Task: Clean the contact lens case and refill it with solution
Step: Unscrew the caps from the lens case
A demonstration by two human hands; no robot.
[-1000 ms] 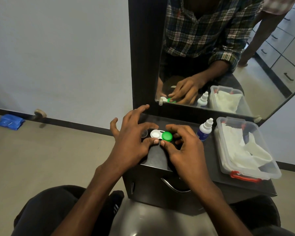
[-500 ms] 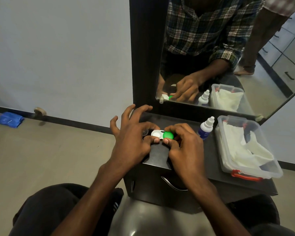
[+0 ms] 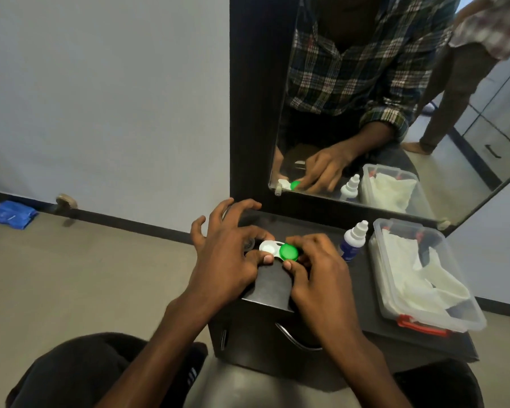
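Observation:
A white contact lens case (image 3: 268, 247) lies on the dark cabinet top (image 3: 362, 295), its left well uncovered and a green cap (image 3: 288, 252) on its right well. My left hand (image 3: 228, 254) pinches the case's left end with thumb and forefinger, the other fingers spread. My right hand (image 3: 318, 269) grips the green cap with curled fingers and thumb. A small dark round thing (image 3: 249, 244), perhaps the other cap, sits just left of the case, partly hidden by my left hand. The solution bottle (image 3: 352, 241), white with a blue label, stands to the right.
A clear plastic box (image 3: 454, 304) with white cloths and a red latch sits on the cabinet's right side. A mirror (image 3: 395, 113) rises behind, reflecting my hands and a second person. A blue cloth (image 3: 11, 214) lies on the floor at far left.
Both hands have stayed on the case. My right fingers have shifted a little around the green cap. The second person in the mirror has moved.

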